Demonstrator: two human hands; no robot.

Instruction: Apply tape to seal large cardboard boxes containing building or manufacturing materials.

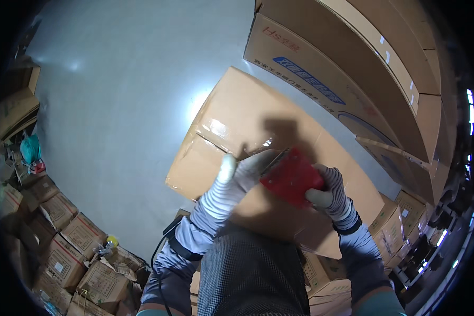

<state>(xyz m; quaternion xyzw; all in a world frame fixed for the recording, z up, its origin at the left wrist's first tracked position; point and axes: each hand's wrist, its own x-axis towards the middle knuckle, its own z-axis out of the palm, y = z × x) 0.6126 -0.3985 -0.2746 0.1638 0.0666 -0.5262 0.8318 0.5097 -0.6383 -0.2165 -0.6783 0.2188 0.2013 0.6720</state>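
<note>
Head view: gripping the red object (287,181) above the brown carton (247,105) with the right hand (333,192), no way to tell about any grip by the left hand (238,173) at its left edge; probably stiff, smooth, fairly light, best held around the right end.

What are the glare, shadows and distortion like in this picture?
Head view: bright glare on the grey floor and clear tape; head view: dark shadow on the brown carton beyond the red object; head view: large cardboard box looks curved, corners black.
</note>
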